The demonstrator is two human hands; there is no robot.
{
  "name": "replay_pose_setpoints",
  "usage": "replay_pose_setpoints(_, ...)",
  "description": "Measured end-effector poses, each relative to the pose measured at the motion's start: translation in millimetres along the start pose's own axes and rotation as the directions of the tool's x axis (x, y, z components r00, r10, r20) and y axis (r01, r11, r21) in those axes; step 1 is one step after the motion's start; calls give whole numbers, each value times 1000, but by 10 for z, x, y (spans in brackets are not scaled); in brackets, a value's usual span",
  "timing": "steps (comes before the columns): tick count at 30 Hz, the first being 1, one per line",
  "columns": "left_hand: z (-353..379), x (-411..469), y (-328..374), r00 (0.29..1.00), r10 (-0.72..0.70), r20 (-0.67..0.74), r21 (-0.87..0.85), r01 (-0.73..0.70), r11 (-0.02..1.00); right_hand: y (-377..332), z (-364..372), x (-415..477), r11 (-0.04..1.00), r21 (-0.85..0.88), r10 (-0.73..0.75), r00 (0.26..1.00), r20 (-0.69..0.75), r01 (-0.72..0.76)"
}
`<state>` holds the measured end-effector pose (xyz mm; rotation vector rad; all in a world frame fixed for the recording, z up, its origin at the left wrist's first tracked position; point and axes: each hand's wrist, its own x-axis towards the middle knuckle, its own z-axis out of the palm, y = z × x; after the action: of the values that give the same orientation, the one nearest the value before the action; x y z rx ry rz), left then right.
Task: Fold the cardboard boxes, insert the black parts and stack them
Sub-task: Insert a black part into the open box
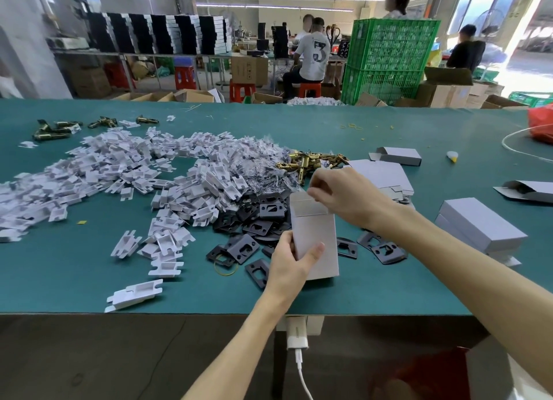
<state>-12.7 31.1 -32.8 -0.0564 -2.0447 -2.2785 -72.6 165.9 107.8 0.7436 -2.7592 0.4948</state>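
**Folding the top flap of a small cardboard box at a green packing table**

One pale grey cardboard box (315, 241) stands upright just above the table (89, 283), at the centre of the view. The left hand (291, 260) wraps its lower half from seven o'clock, thumb pressed across the front face. The right hand (338, 197) reaches in from two o'clock, fingertips curled and pinching the top flap (300, 205).

The box looks light, thin-walled and easily crushed. It is best held by its side edges, low down, with only gentle pressure on the flap crease.

Black parts (254, 220), flat plates with cut-outs, lie in an overlapping heap from nine to ten o'clock of the box. Five or six more lie loose at three, four and eight o'clock. The heap is too tangled for an exact count.

At three o'clock sits a stack of closed boxes (478, 229), at least two, possibly three. Two part-folded boxes (396, 155) lie apart at one and two o'clock, beside a sheaf of flat blanks (380, 173). White inserts (119, 172) spread in hundreds at ten o'clock. A cluster of brass latches (308, 161) lies at twelve.
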Motion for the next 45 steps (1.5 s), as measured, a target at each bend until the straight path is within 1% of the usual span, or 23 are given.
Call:
replay_pose_setpoints(4, 4, -7, -3, 1000, -8, -7, -21, 8, 1000, 82, 106, 67, 994, 107, 44, 995, -92, -34)
replay_pose_setpoints(6, 1, -3, -13, 1000, -17, -17, -21, 16, 1000, 138, 173, 146, 966, 231, 150, 981, -126, -118)
replay_pose_setpoints(9, 0, 5, -25, 999, -29, -23, -35, 29, 999, 261, 295, 301, 864, 421, 338, 937, -84, -274)
replay_pose_setpoints(11, 5, 16, -42, 999, -30, -33, -35, 29, 999, 357, 393, 408, 820, 461, 400, 915, -39, -339)
replay_pose_setpoints(12, 3, 25, -50, 999, -28, -42, -32, 27, 999, 400, 452, 458, 821, 443, 408, 913, -15, -360)
replay_pose_setpoints(16, -5, 73, -55, 998, -23, -55, -17, 22, 1000, 500, 706, 618, 881, 271, 368, 921, 126, -389)
replay_pose_setpoints(18, -3, 83, -63, 998, -20, -54, 8, 20, 1000, 528, 801, 688, 926, 154, 311, 927, 207, -345)
replay_pose_setpoints(20, 2, 86, -85, 999, -17, -50, 37, 19, 999, 546, 873, 755, 966, 26, 237, 925, 297, -256)
replay_pose_setpoints(22, -2, 96, -109, 998, -15, -54, 46, 17, 999, 580, 954, 807, 973, -12, 221, 910, 351, -231)
replay_pose_setpoints(25, -7, 102, -120, 998, -5, -58, 45, 8, 999, 663, 1059, 852, 969, -7, 234, 910, 341, -246)
replay_pose_setpoints(30, -7, 107, -123, 998, 8, -62, 64, -4, 998, 749, 1099, 818, 965, -5, 252, 928, 275, -261)
replay_pose_setpoints(36, -2, 96, -120, 998, 9, -64, 69, -4, 998, 733, 1079, 727, 938, -48, 345, 907, 240, -344)
replay_pose_setpoints(40, 2, 102, -116, 998, 6, -67, 65, -1, 998, 764, 1091, 678, 934, -10, 354, 923, 152, -357)
replay_pose_setpoints(41, 4, 101, -114, 997, 8, -70, 66, -3, 998, 782, 1088, 679, 937, -15, 348, 926, 146, -350)
replay_pose_setpoints(45, 13, 102, -106, 997, 4, -76, 65, 1, 998, 834, 1072, 719, 943, -77, 332, 921, 205, -323)
